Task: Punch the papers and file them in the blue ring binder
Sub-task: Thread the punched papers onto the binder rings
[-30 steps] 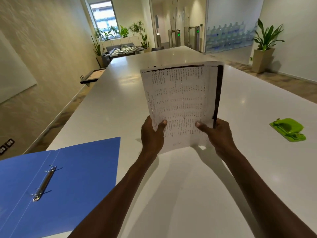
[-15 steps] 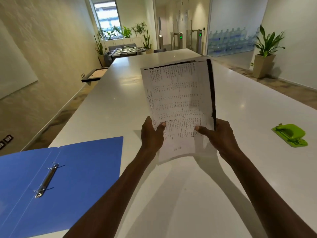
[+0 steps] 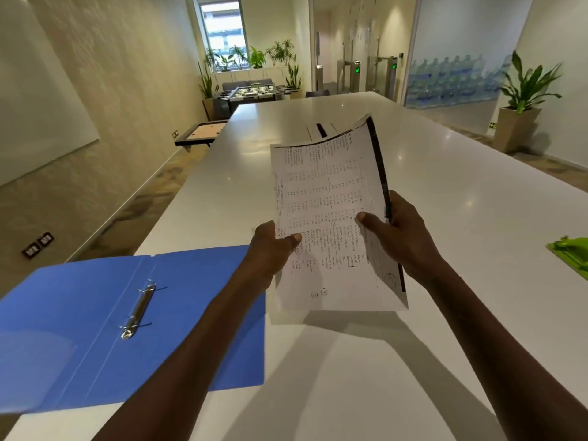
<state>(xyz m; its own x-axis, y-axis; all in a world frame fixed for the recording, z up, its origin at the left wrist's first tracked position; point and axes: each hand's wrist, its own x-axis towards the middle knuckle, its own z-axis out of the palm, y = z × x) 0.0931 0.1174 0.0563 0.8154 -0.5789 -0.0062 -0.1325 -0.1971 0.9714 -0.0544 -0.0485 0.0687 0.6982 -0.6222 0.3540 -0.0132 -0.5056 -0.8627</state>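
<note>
Papers (image 3: 331, 218): a thin printed stack being held upright above the white table (image 3: 445, 218), its lower edge hanging just over the surface, its top curling away from the camera
Left hand (image 3: 270, 249): gripping the stack's left edge, thumb lying across the printed face, fingers hidden behind the sheets
Right hand (image 3: 401, 237): pinching the right edge beside the dark margin strip, thumb in front, fingers wrapping behind
Blue ring binder (image 3: 191, 313): lying open and flat at the left, its metal ring mechanism (image 3: 140, 310) running down the spine – whether the rings are standing open I cannot tell
Hole punch (image 3: 569, 253): the green one sitting at the far right edge of view, well apart from both hands, untouched
Step in hand: judging by the two-handed grip, the sheets are being squared up – punching is not yet begun
Next move: carrying the aligned stack rightward to the punch and feeding one long edge in evenly, keeping the sheets flush so the holes are matching the rings
</note>
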